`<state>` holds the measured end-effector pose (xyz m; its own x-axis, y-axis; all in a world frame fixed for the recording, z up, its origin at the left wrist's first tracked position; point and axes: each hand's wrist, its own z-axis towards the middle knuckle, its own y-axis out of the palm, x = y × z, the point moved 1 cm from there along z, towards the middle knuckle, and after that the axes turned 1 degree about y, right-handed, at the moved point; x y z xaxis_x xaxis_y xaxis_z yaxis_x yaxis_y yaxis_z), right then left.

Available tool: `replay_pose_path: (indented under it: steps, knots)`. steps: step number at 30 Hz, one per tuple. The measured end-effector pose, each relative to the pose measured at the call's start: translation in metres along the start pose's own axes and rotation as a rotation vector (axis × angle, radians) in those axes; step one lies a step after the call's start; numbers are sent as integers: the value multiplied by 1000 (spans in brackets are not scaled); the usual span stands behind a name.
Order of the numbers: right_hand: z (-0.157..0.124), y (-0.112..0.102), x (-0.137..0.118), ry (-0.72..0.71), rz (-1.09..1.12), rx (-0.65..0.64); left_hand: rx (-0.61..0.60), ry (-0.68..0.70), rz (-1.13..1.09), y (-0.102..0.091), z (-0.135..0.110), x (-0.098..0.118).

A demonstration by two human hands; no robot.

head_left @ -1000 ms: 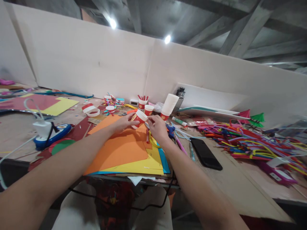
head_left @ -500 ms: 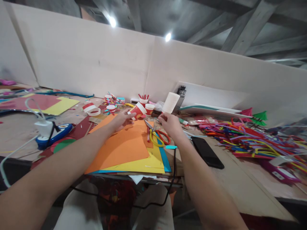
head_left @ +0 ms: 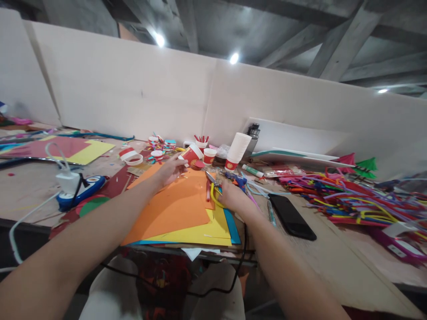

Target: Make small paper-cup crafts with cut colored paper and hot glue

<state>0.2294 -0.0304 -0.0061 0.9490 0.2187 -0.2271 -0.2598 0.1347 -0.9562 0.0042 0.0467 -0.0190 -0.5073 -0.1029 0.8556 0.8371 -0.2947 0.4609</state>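
My left hand [head_left: 171,171] is closed round a red and white paper cup [head_left: 191,154], which is tilted above the orange paper [head_left: 173,204]. My right hand [head_left: 231,195] is closed at the handles of the scissors [head_left: 216,198]. One yellow loop shows left of the fingers, and the other handle is hidden under the hand. Right beyond the right hand lies a blue glue gun [head_left: 236,178]. Small red discs [head_left: 197,165] rest just below the held cup. Behind them stand another paper cup [head_left: 209,155] and a tall stack of paper cups [head_left: 237,151].
A black phone [head_left: 292,216] lies right of my right forearm, with a pen [head_left: 271,213] beside it. Further right spreads a heap of coloured pipe cleaners [head_left: 353,195]. A blue boat-shaped power strip [head_left: 82,191] sits at left. A black cable [head_left: 238,271] hangs over the table's front edge.
My right hand has come down and nearer to me onto the scissors' handles, uncovering the cup stack's base and the glue gun. The left hand still holds the tilted cup.
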Motion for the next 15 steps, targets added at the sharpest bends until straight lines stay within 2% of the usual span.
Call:
replay_pose_path:
  steps: [5,8,10,15]
  knots:
    - [2,-10,6,162,-50,-121,70,45,-11,0,-1,3]
    - [5,-14,7,189,15,-112,129,84,-28,0,-1,6]
    - [8,-15,7,115,161,-40,153,114,-41,-1,0,7]
    - [13,-11,0,-167,683,136,199,135,-114,-5,3,10]
